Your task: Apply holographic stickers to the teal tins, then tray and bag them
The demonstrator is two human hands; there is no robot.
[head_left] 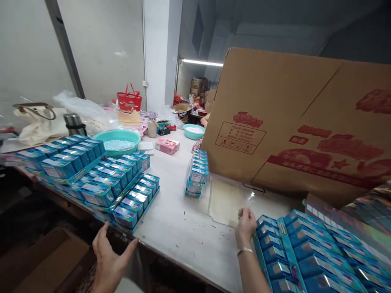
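My left hand (pixel 111 258) hangs in front of the table edge, thumb and fingers spread, holding nothing. Just beyond it stand stacked trays of small blue boxes (pixel 125 215). My right hand (pixel 246 224), with a bracelet at the wrist, has its fingers pinched at the near right corner of a pile of clear plastic bags (pixel 224 201). It seems to grip the top bag, though the fingertips are partly hidden. Right of that hand are more trays of blue boxes (pixel 305 248). Behind the bags, one tray of blue boxes (pixel 197 173) sits inside clear plastic.
A large cardboard carton (pixel 284 97) leans over the table's right side. Farther back are a turquoise basin (pixel 134 136) of small pieces, a pink box (pixel 167 146), a red bag (pixel 129 101) and a beige bottle (pixel 152 128). An open carton (pixel 45 260) lies below left.
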